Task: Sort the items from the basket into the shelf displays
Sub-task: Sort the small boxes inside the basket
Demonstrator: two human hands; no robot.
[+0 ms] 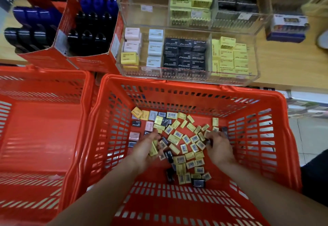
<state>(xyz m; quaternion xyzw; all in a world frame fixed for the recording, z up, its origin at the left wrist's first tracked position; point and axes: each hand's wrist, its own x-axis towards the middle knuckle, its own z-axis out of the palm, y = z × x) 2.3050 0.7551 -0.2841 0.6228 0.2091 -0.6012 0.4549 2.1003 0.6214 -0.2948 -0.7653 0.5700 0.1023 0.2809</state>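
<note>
Red basket point(266, 154) (1 of 2) sits below wooden shelf point(284, 62).

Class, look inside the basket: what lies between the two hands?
Head view: loose yellow packets and some black ones lie between the left hand and right hand.

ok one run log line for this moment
stage: picking from basket | left hand: holds yellow boxes | right hand: gripping dark boxes among the loose ones | shelf display: partly stocked
</note>
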